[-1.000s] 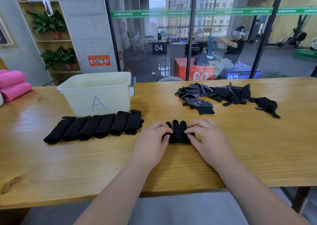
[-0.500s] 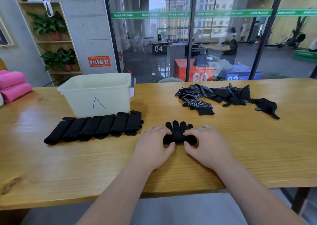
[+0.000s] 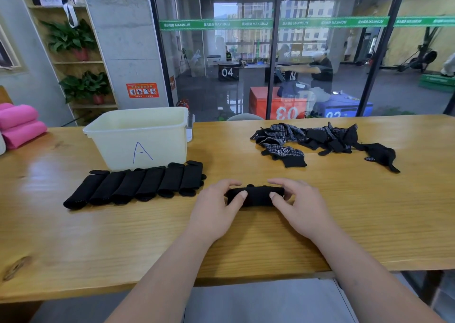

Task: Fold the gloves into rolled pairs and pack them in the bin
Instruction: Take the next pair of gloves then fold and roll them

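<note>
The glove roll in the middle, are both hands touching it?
Touching. In the head view the left hand and right hand each press fingers onto the ends of the black glove roll, no gap showing.

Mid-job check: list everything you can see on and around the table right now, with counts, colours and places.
bin: 1, cream, marked A, back left of table
rolled pairs: about 6, black, row in front of bin
loose gloves: pile, count unclear, black with white dots, back right
half-rolled pair: 1, black, centre front
pink rolls: 2, far left edge
table: 1, wood
left hand: on roll's left end
right hand: on roll's right end
</note>
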The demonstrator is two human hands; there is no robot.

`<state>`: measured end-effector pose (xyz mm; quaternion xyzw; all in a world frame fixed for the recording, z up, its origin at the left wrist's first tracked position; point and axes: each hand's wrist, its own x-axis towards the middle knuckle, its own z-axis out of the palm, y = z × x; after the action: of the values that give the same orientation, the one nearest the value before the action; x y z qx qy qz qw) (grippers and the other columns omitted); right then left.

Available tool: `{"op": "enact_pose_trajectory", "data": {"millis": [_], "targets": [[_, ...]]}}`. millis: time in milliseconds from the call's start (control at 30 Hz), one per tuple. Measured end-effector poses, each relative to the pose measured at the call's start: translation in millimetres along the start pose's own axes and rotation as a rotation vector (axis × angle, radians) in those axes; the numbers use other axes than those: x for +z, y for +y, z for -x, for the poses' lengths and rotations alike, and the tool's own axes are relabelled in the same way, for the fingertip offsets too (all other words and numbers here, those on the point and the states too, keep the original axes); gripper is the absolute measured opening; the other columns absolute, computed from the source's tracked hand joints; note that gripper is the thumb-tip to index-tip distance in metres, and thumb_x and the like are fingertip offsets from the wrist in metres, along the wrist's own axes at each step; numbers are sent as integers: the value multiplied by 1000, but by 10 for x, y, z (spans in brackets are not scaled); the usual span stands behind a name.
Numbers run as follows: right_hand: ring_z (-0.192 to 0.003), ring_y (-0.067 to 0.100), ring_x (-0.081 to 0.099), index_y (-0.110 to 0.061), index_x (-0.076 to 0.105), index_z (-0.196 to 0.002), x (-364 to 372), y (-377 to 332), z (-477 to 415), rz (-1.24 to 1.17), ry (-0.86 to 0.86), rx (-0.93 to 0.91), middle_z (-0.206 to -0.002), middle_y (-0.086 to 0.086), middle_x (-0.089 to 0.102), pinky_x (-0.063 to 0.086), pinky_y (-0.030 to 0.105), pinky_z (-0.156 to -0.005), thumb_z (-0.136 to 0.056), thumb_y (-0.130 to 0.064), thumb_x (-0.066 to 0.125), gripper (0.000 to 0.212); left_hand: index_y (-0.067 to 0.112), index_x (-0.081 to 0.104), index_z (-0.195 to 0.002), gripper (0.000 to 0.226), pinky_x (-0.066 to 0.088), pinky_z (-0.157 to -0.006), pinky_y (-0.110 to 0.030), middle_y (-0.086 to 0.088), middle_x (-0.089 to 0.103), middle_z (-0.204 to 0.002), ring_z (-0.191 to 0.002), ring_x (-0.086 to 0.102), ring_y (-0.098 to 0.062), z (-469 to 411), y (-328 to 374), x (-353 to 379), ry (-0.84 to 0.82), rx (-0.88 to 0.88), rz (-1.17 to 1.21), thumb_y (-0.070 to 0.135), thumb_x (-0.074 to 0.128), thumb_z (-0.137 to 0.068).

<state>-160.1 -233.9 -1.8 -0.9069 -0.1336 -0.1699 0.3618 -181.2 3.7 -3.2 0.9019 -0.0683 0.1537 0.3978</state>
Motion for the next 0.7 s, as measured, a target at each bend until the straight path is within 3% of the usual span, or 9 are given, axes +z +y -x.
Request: {"op": "enact_pose_trajectory", "data": {"millis": [67, 167, 267, 467, 567, 700], "targets": [[-89, 0, 57, -51, 68, -127, 8, 12, -4, -6, 11, 4, -96, -10, 60, 38, 16, -74, -96, -47, 67, 31, 44, 63, -135, 36, 44, -92, -20, 19, 66, -125, -112, 52, 4, 12, 24, -12, -1, -22, 34, 54, 62, -101], [-88, 0, 53, -48, 68, -126, 45, 32, -17, 91, 40, -18, -95, -19, 58, 39, 19, -72, -96, -51, 65, 30, 44, 61, -136, 37, 50, -99, -29, 20, 65, -123, -114, 56, 1, 3, 15, -10, 26, -16, 4, 55, 62, -100], [-93, 1, 49, -41, 68, -127, 75, 27, -15, 194, 91, -53, -105, -21, 53, 45, 25, -76, -97, -49, 66, 31, 41, 61, -137, 36, 50, -103, -33, 24, 59, -122, -118, 52, 1, -7, -3, 12, 76, 41, -57, 49, 63, -101], [-116, 9, 54, -33, 79, -114, 74, 7, 11, 277, 158, -202, -123, -17, 60, 55, 32, -81, -97, -23, 71, 21, 31, 73, -119, 20, 47, -97, -34, 17, 59, -116, -112, 50, -10, 5, 4, 38, 239, 242, -257, 30, 68, -100], [-118, 9, 54, -32, 80, -117, 100, -17, 19, 304, 107, -244, -125, -19, 66, 55, 31, -87, -98, -19, 65, 27, 31, 77, -114, 18, 44, -92, -35, 18, 63, -112, -108, 53, -11, 16, 3, 76, 194, 321, -329, 25, 65, -102], [-115, 8, 55, -31, 76, -126, 106, -42, 17, 340, 61, -212, -124, -21, 69, 53, 29, -93, -101, -26, 57, 32, 28, 75, -124, 25, 41, -93, -28, 16, 64, -119, -108, 58, -10, 43, 43, 110, 104, 307, -393, 25, 59, -106]]}}
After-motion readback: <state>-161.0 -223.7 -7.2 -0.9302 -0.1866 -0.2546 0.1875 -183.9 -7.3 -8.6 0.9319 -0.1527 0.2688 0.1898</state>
